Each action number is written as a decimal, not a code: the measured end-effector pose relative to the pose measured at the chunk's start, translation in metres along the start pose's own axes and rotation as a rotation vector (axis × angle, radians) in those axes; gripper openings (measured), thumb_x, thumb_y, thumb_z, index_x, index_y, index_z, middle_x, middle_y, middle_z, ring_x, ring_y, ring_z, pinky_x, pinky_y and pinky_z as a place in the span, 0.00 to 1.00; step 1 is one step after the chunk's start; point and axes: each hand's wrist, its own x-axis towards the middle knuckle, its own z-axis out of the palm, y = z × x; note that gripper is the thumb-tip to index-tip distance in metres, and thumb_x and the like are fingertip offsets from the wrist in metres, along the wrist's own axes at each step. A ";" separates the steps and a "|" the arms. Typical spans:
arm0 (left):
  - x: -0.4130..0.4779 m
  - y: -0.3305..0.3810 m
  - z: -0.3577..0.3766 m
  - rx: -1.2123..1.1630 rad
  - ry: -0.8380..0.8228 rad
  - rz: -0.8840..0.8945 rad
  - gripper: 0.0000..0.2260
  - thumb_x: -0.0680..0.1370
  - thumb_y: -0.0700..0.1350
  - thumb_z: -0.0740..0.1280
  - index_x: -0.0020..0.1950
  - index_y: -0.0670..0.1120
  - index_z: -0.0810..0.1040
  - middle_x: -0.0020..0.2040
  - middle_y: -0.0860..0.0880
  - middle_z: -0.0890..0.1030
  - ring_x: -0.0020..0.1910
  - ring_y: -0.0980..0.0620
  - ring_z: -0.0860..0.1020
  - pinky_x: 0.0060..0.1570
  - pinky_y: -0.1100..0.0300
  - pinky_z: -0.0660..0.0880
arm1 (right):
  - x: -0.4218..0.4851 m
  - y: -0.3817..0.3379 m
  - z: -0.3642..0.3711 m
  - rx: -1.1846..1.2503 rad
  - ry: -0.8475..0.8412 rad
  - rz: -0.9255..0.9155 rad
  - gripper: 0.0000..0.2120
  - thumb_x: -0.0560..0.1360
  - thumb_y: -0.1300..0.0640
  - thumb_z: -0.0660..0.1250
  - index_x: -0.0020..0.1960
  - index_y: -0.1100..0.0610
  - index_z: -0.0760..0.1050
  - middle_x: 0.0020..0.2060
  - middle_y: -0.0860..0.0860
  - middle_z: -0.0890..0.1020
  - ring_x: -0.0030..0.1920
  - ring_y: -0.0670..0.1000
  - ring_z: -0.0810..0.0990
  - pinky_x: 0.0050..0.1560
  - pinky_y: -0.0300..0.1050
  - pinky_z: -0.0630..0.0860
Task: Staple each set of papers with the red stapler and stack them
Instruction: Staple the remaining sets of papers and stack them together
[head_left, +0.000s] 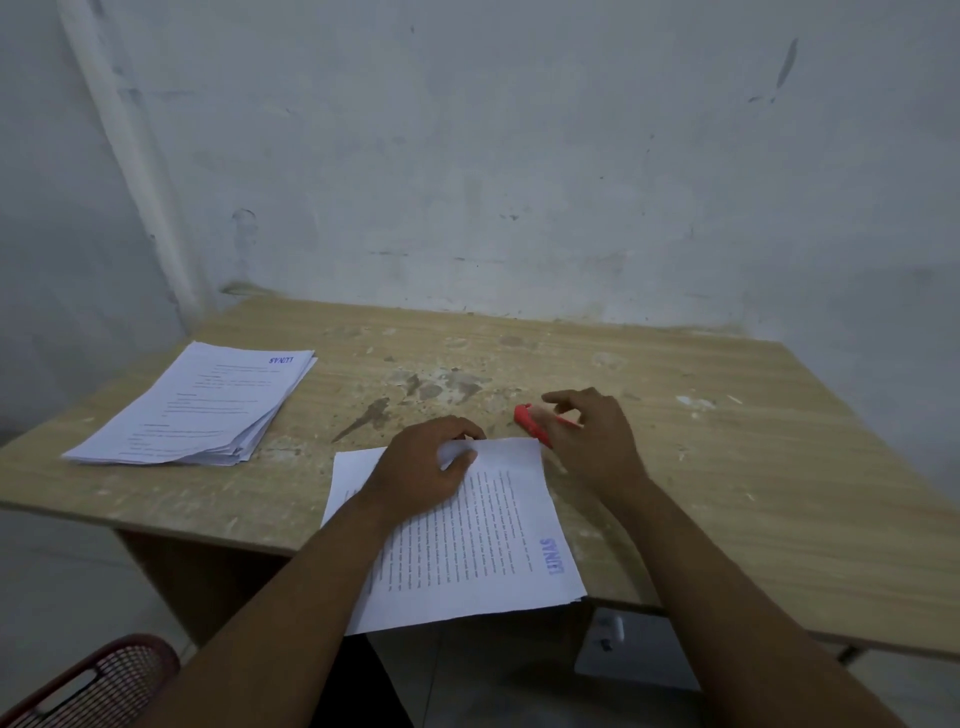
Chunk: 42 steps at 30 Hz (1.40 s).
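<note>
Head view: we note the left hand (423, 470) pinching the far edge of the paper set (483, 551), thumb on top and fingers curled over that edge, while the sheets lie at the near edge of the table (753, 493) and overhang it. The right hand (592, 441) curls round the red stapler (525, 417), which sits just beyond the set's far right corner. A stack of papers (202, 405) lies well apart at far left.

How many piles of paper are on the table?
2. A stack of white printed sheets lies at the wooden table's far left; a thinner white printed set overhangs the near edge, under the left hand.
</note>
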 end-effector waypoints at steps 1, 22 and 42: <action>0.000 0.000 -0.001 -0.009 0.016 0.022 0.07 0.81 0.44 0.69 0.57 0.48 0.85 0.54 0.54 0.84 0.54 0.54 0.81 0.54 0.58 0.77 | -0.010 -0.006 0.000 0.071 -0.045 -0.029 0.16 0.76 0.35 0.73 0.59 0.41 0.84 0.52 0.38 0.81 0.56 0.41 0.78 0.53 0.39 0.72; -0.003 0.005 -0.005 -0.047 0.145 0.016 0.10 0.74 0.34 0.73 0.49 0.48 0.88 0.45 0.56 0.82 0.44 0.56 0.81 0.44 0.57 0.79 | -0.044 -0.001 0.010 -0.069 -0.130 -0.310 0.06 0.74 0.45 0.78 0.51 0.42 0.89 0.52 0.36 0.82 0.55 0.39 0.76 0.56 0.46 0.78; 0.072 0.025 -0.112 -0.462 0.630 -0.743 0.08 0.82 0.51 0.65 0.51 0.49 0.82 0.45 0.54 0.82 0.42 0.56 0.77 0.39 0.59 0.71 | -0.052 -0.070 0.002 0.801 -0.303 0.314 0.21 0.79 0.50 0.75 0.70 0.46 0.77 0.60 0.44 0.87 0.57 0.50 0.88 0.59 0.62 0.84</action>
